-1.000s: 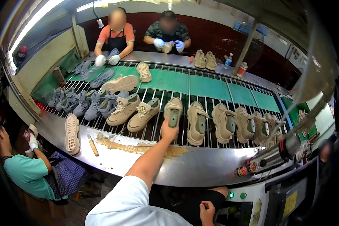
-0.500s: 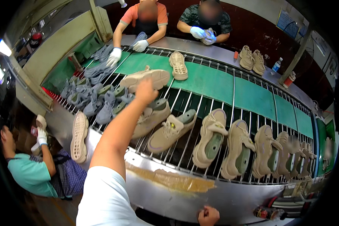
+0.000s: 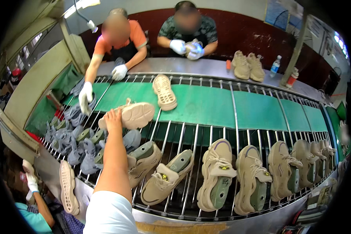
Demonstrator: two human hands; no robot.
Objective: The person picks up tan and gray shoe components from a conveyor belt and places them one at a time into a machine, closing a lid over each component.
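The left hand [image 3: 113, 117] reaches far out over the rack of metal bars [image 3: 238, 113]. Its grip is closed on the near left end of a tan shoe [image 3: 130, 115]. The shoe lies sole up, long way left to right, stretching right from the grip. The right hand is out of sight.

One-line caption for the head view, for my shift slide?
Left hand reaches across the roller conveyor to a beige shoe lying sole-up, lasted shoes lined up alongside.
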